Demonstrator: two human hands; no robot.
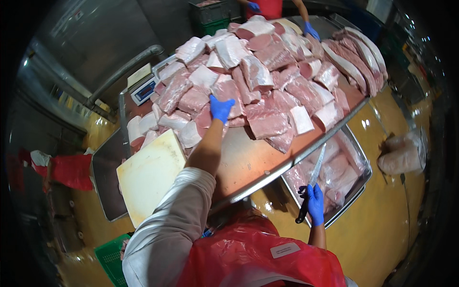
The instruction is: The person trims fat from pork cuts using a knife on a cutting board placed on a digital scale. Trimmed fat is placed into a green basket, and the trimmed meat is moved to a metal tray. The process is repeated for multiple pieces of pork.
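Note:
My left hand point(221, 109), in a blue glove, rests on a pork piece point(224, 87) in the large pile of pale pink cuts, its thumb and index finger apart. My right hand point(315, 204), also gloved, holds a long knife point(316, 165) by its black handle, blade pointing up, over a metal tub point(363, 170) of meat below the table's edge. A worn white cutting board point(146, 182) lies left of my forearm on the steel table point(244, 172). Long slabs with white fat point(358, 64) lie at the table's right end.
A scale point(142, 88) stands at back left; another steel tub point(105, 186) is at left, a green crate point(107, 263) below. A co-worker point(265, 7) with blue gloves stands across the table, another person in red point(69, 172) at left. A bagged bundle point(401, 153) is on the floor.

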